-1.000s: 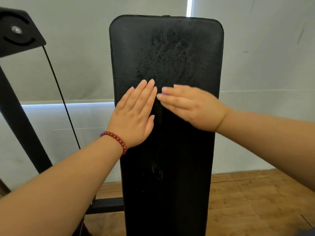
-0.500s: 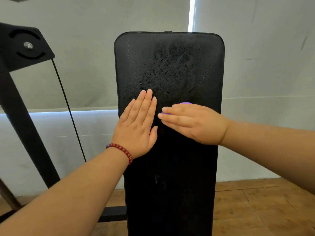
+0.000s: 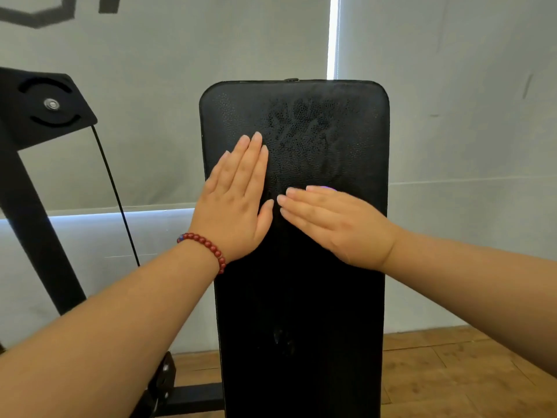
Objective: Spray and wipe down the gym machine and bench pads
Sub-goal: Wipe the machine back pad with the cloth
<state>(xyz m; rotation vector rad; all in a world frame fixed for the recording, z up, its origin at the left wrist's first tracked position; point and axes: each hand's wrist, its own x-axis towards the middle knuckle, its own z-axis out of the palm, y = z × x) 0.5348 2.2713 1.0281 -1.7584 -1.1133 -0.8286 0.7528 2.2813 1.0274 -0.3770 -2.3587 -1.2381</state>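
Lower left of frame: bare forearm, bracelet of dark red round beads [image 3: 208, 247] at the wrist. Just left of centre: left hand [image 3: 238, 203], laid flat on the left half of the pad, fingers straight, close together, pointing up, gripping nothing. Just right of centre: right hand [image 3: 334, 224], laid flat across the pad, fingers straight, pointing left, tips just beside the left thumb; pressed over a small purple item [image 3: 328, 188], only a thin edge visible above the index finger, kind not discernible. Under both hands: tall black textured bench pad [image 3: 301, 312], upright, rounded top corners, filling the middle of the frame from bottom edge to upper third. Upper part of pad, above the hands: wet patch of fine droplets [image 3: 304, 131], smeared in streaks. Bottom, left of pad: black metal base bar [image 3: 193, 399]. Left edge: slanted black metal post [image 3: 39, 236], topped at upper left by a black square plate with silver bolt [image 3: 45, 107]; thin black cable [image 3: 116, 197] descending from the plate's corner. Lower right: brown wooden plank floor [image 3: 437, 372]. Rear: pale grey blinds [image 3: 467, 116], bright vertical slit above the pad's top.
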